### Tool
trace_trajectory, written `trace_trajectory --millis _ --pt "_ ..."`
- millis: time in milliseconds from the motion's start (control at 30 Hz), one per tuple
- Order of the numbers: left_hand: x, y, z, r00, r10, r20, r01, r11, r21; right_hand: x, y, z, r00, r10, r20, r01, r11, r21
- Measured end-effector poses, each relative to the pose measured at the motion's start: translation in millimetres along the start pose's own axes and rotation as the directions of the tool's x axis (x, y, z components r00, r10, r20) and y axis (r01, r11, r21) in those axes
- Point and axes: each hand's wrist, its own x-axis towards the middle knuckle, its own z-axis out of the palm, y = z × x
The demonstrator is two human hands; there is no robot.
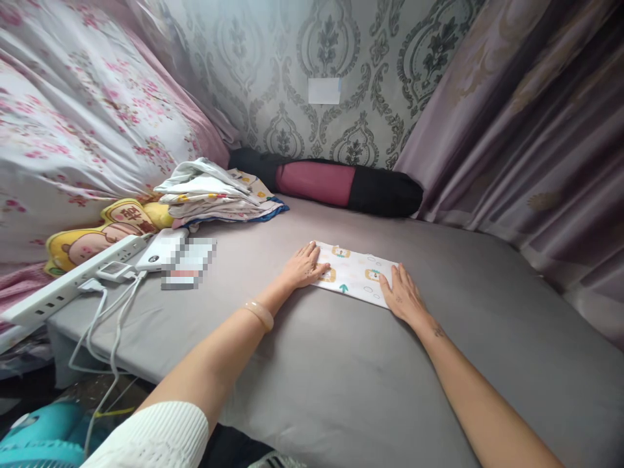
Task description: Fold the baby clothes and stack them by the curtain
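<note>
Pressing the folded cloth [355, 274] on the bed [341, 364], left hand [305, 266] spread on its left end and right hand [403, 296] spread at its right, probably works best with light, even outward pressure, so the layers lie flat and the edges sit square.

Folded cloth [358, 274] is kinda middle of the bed [370, 370], clothes pile [219, 195] behind it to the left, bolster-like roll [316, 184] along the far edge, power strip [36, 305] along the left edge, plush cushion [92, 244] just behind that.
</note>
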Motion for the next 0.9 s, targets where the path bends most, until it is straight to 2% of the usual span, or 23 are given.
trace_trajectory --millis 133,267,567,733,900 --pt "-3.9 2.5 -2.6 0.997 0.016 -0.078 -0.018 0.999 -0.029 3.7 -4.4 -9.0 0.999 -0.004 0.049 0.007 0.999 -0.053" --pt "-7.0 5.2 -4.3 0.989 0.035 -0.141 -0.042 0.998 -0.049 9.2 -13.4 -15.3 0.999 -0.034 0.02 0.036 0.997 -0.067" --pt "-7.9 2.4 -3.3 0.992 0.062 -0.11 -0.065 0.997 -0.028 12.5 -17.7 4.2 0.997 -0.075 0.006 0.075 0.996 -0.041" --pt "-8.5 2.5 -3.3 0.989 0.056 -0.134 -0.063 0.997 -0.043 13.8 -18.2 0.3 0.997 -0.073 0.012 0.074 0.995 -0.068" --pt "-8.5 1.6 -1.0 0.979 0.081 -0.186 -0.09 0.995 -0.043 17.8 -35.0 -7.1 0.999 -0.045 0.028 0.047 0.996 -0.08"
